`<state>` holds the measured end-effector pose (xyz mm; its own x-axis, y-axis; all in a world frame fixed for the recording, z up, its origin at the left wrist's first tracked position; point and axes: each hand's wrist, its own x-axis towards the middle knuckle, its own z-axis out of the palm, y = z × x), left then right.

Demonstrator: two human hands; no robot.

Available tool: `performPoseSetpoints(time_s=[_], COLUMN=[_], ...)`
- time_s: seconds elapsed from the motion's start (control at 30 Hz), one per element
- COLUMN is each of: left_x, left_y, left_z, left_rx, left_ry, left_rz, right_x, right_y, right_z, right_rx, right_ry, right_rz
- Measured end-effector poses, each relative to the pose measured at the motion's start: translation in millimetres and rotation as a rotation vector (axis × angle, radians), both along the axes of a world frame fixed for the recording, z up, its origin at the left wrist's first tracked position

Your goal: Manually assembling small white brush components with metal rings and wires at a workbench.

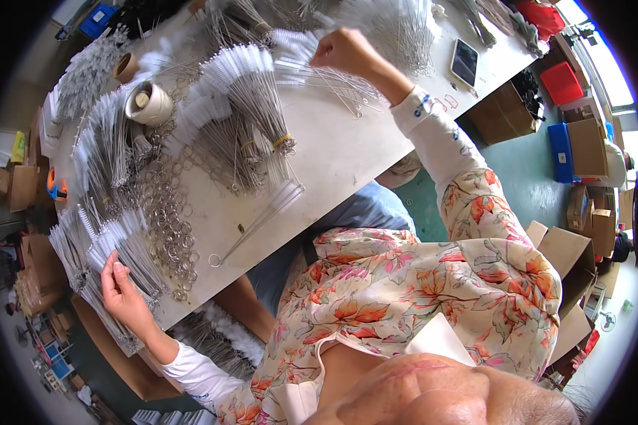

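Note:
My left hand (126, 292) is at the table's left end, fingers stretched out against a pile of small wire-handled brushes (120, 241) with white bristles. I see nothing held between its thumb and fingers. Over the far side of the table my right hand (347, 55) is closed, fingertips pinched together; whatever is in them cannot be made out. Beneath and beside it lie loose brushes (333, 79), their looped wire ends pointing right. Nearer me are banded brush bundles (259, 99). A single long brush (259, 221) with a ring at its end lies near the front edge.
Many metal rings (170, 234) are heaped along the left of the white table (333, 152). A roll of tape (149, 105) stands among the bundles. At the right lies a phone (464, 62). Cardboard boxes (503, 112) and a blue bin (561, 152) stand on the green floor.

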<state>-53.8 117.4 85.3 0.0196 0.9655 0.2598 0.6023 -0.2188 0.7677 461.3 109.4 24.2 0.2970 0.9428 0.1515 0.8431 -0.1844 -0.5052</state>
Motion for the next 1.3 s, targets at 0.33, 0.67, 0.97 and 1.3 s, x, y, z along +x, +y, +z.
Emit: performPoseSetpoints(time_s=[0.33,0.67,0.97,1.3], left_x=[16,13,64,217], left_y=[-10,-19,-51,-65], left_z=[-19,-20,-26,-24], left_rx=[-0.157,-0.233,-0.314,0.231], left_ry=[-0.185,-0.278,-0.664,-0.301], left_rz=[-0.038,-0.018,-0.282,-0.598], right_x=[57,105,123,-170], right_y=[-19,-13,-53,-90], right_z=[8,-12,66,69], right_rx=[-0.218,-0.060,0.545,0.076], right_ry=[-0.350,-0.470,0.665,1.079], right_rz=[-0.141,-0.403,-0.203,0.541])
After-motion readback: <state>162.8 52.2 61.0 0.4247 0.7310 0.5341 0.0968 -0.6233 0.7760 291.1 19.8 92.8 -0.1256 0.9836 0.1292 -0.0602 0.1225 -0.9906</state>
